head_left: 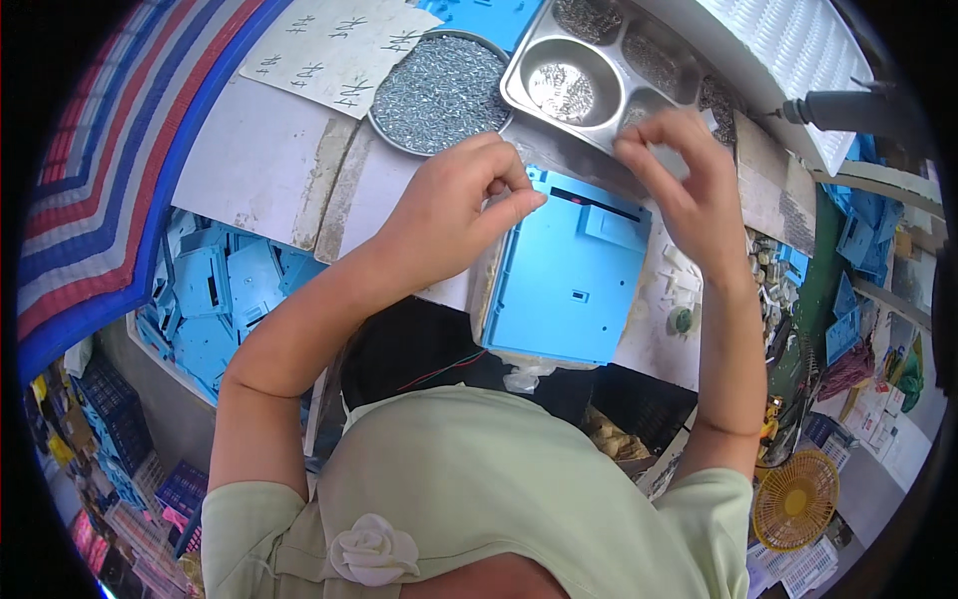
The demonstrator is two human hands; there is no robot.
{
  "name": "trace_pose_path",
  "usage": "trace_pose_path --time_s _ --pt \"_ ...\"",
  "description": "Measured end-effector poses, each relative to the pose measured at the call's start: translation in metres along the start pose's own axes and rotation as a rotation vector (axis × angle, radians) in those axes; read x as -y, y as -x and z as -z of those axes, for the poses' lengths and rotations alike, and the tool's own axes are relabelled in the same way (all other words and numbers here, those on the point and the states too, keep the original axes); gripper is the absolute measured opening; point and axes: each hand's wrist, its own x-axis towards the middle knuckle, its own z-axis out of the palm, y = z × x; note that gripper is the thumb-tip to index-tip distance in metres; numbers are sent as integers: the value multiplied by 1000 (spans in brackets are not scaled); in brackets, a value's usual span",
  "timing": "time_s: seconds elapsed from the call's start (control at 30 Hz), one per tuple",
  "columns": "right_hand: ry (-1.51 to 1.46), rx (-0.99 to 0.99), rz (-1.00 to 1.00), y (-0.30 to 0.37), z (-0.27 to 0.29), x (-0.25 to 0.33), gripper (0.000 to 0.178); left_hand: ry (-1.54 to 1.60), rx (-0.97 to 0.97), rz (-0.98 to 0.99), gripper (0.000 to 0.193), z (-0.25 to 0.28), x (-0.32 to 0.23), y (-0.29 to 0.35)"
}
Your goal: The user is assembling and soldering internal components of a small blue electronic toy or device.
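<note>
1. The blue panel (pixel 569 290) is set at the centre of the frame, over a pale worn block (pixel 539 357) whose edge peeks out at the bottom; a long dark slot is cut along its upper side.
2. Now to the left hand (pixel 459 205): it is held at the panel's upper-left corner, thumb and forefinger drawn close together. Whether anything small is pinched there cannot be told.
3. And the right hand (pixel 694 185) is raised at the upper right of the panel, fingers curled toward the thumb, tips blurred; whether anything is gripped cannot be told.
4. Just beyond it, in the upper middle, a metal tray (pixel 513 88) is seen, its round cups stocked with small metal pieces.
5. Beside the tray, a round dish is filled with silvery pins (pixel 439 90).
6. Writing, then: on the pale sheet (pixel 329 45) at the upper left, similar black handwritten marks are repeated.
7. More print is carried by papers (pixel 808 571) at the lower right, too small to be made out.
8. At the left, more blue parts (pixel 225 285) are heaped.
</note>
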Motion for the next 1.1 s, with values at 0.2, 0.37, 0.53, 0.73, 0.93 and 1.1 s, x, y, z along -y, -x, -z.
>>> trace_pose_path --time_s 0.2,0.37,0.53,0.73,0.93,1.1 --pt "-131 -60 -263 67 11 -27 12 -336 -55 -262 14 -4 -5 5" --pt "-251 -106 -360 75 7 -31 13 -352 -62 -239 16 -7 -2 8" --pt "-234 -82 -280 70 5 -33 12 -242 -21 -106 16 -5 -4 10" --pt "-195 -45 -210 69 4 -35 11 -111 -15 -75 14 -7 0 14" --pt "282 88 -5 53 13 -20 13 -147 8 -85 15 -3 0 12" --pt "493 236 222 34 24 -14 15 -170 -10 -101 16 -1 -1 13"
